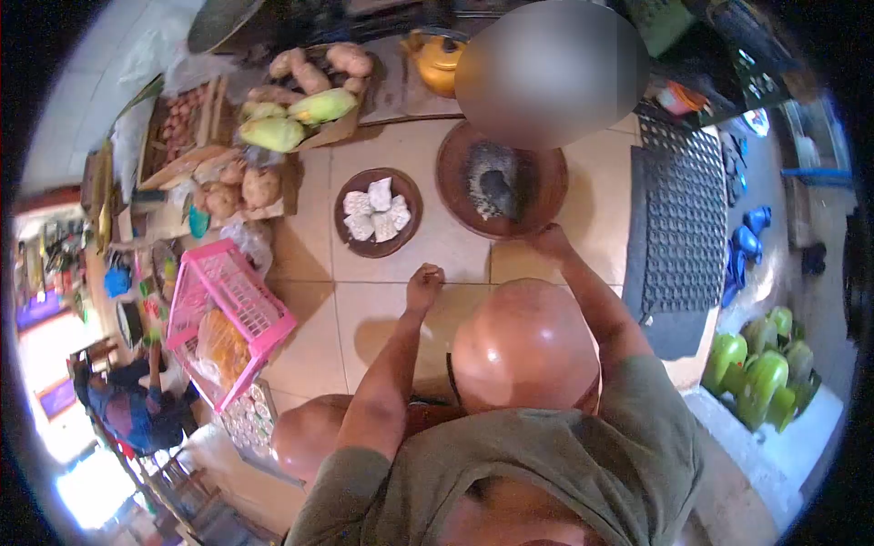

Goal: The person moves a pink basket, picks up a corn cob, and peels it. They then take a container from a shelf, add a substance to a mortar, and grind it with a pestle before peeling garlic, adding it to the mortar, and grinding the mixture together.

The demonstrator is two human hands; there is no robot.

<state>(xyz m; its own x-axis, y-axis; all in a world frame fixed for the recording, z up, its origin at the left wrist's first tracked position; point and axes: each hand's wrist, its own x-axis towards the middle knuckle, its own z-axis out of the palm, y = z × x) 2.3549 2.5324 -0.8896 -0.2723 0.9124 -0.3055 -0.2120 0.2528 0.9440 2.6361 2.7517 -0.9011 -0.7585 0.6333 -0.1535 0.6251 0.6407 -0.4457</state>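
Observation:
My left hand (pixel 425 284) is held over the tiled floor with its fingers curled together; whether anything is between them I cannot make out. Above and left of it, a small brown plate (pixel 416 227) carries several rough white chunks (pixel 380 193). A wide brown bowl (pixel 549 182), shaped like a shallow mortar, sits before me. Inside lie a dark rounded lump (pixel 497 189) and a grey-white crumbly layer (pixel 485 162). At the bowl's near right rim is my right hand (pixel 549 243), its fingers closed against the edge.
Corn (pixel 323 106) and tubers (pixel 350 59) fill a box at the back left, near a yellow kettle (pixel 437 64). A pink basket (pixel 264 323) stands left, a black mat (pixel 678 227) right, green fruits (pixel 760 373) farther right. A person (pixel 137 400) sits far left. A blurred oval hides the back.

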